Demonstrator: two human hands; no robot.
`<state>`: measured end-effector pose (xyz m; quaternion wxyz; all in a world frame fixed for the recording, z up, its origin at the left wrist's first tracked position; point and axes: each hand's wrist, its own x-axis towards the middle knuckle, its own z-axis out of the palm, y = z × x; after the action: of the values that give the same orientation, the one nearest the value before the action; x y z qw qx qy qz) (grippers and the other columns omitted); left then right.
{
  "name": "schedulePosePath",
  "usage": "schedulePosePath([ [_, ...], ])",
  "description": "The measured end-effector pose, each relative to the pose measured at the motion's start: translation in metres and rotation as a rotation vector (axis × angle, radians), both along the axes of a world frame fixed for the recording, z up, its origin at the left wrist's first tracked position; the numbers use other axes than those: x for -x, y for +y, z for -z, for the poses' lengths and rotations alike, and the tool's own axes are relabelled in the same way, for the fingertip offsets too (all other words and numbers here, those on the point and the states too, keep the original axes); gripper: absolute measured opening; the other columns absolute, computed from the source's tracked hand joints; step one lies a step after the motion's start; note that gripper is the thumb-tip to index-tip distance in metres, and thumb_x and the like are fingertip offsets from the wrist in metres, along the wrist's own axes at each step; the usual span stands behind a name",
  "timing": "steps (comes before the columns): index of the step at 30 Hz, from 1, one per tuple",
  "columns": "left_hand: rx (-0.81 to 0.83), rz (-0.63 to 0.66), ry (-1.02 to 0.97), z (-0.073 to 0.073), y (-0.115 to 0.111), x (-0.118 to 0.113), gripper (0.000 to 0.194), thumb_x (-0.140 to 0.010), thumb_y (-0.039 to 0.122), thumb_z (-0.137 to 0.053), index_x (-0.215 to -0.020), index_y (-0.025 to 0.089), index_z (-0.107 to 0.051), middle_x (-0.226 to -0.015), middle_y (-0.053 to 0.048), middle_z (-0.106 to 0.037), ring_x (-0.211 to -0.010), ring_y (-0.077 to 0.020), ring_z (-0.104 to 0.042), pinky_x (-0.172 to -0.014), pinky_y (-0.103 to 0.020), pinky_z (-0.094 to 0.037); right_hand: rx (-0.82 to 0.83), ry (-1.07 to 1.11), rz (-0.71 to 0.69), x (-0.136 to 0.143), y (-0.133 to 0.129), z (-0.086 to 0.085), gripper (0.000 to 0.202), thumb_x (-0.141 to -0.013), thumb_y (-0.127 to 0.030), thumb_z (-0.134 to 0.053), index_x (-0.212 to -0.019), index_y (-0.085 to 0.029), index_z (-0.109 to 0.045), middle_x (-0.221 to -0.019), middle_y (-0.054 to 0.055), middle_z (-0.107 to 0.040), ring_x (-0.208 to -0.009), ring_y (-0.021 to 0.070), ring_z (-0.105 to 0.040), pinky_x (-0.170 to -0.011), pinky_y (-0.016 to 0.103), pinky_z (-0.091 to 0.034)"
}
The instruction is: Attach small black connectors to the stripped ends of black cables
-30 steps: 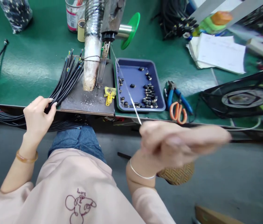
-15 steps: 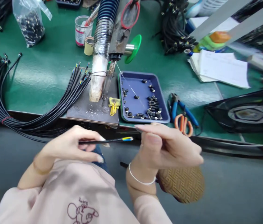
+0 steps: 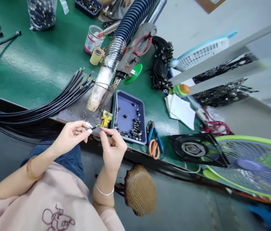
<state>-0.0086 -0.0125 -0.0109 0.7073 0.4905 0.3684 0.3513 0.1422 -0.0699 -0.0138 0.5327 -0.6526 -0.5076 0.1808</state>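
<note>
Left hand (image 3: 71, 133) pinches a black cable (image 3: 94, 128) just behind its coloured wires — presumably for steadiness — at the counter's (image 3: 46, 54) front edge; right hand (image 3: 113, 146) meets their tips, thumb near finger, any grip unclear, blue tray (image 3: 126, 104) seemingly kept within reach.

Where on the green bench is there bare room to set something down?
Widest: the bare tabletop between the plastic bag and fanned cables. Smaller: the patch between the blue tray and white papers. Crowded: around the left hand, held cable, right hand and yellow clip.
</note>
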Motion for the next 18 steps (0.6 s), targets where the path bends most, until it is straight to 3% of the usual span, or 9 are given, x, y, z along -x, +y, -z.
schedulePosePath([
  [8, -0.083, 0.020, -0.005, 0.0064, -0.0061, -0.0017, 0.025, -0.083, 0.036, -0.071, -0.087, 0.012, -0.072, -0.061, 0.001, -0.056, -0.053, -0.0082, -0.049, -0.051, -0.020, -0.041, 0.034, 0.246, -0.092, 0.0010, 0.0051, 0.0034, 0.012, -0.081, -0.030, -0.069, -0.078, -0.019, -0.073, -0.072, 0.000, -0.064, -0.056, 0.0086, -0.051, -0.047, 0.020, -0.037],
  [18, -0.148, 0.074, 0.044, 0.0022, -0.0056, 0.0014, 0.027, -0.088, 0.040, -0.066, -0.084, 0.014, -0.067, -0.055, 0.004, -0.049, -0.050, -0.0079, -0.044, -0.049, -0.021, -0.038, 0.047, 0.292, -0.075, 0.0032, 0.0057, 0.0077, 0.014, -0.078, -0.032, -0.069, -0.073, -0.019, -0.069, -0.068, -0.001, -0.064, -0.050, 0.0065, -0.049, -0.044, 0.018, -0.037],
])
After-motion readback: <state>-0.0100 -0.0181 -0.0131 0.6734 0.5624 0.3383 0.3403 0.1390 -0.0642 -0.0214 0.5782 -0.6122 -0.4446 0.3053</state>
